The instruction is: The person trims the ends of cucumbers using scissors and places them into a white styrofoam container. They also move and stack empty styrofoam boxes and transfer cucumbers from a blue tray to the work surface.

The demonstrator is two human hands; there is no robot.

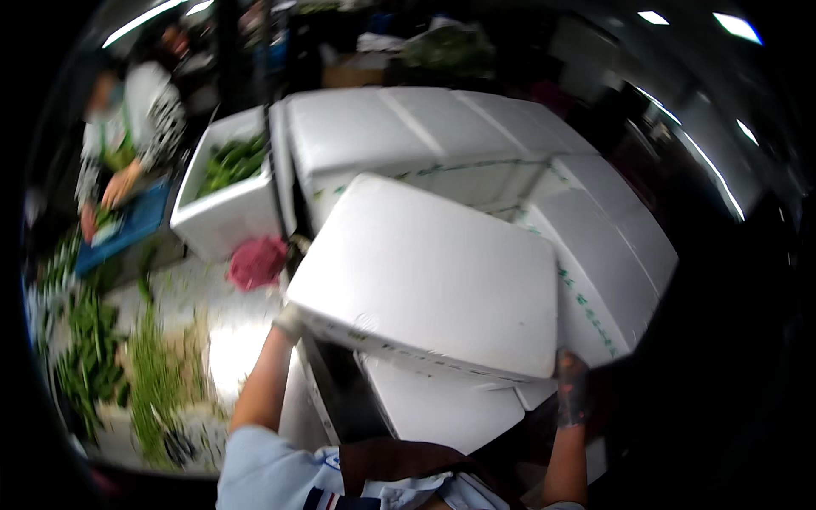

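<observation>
A closed white styrofoam box is tilted in front of me, between my two hands. My left hand, in a pale glove, grips its near left corner. At its near right corner is my right hand, in a dark, stained glove; its fingers are partly hidden by the box. Beneath lies another white styrofoam box. More white boxes stand beyond and to the right, bearing green writing. Left of the tilted box, a pink cloth or bag lies on the metal table.
An open styrofoam box holds green vegetables. A co-worker's hands are over a blue cutting board at the left. Green vegetables, thin green stalks and scissors lie on the metal table. A dark upright pole stands beside the open box.
</observation>
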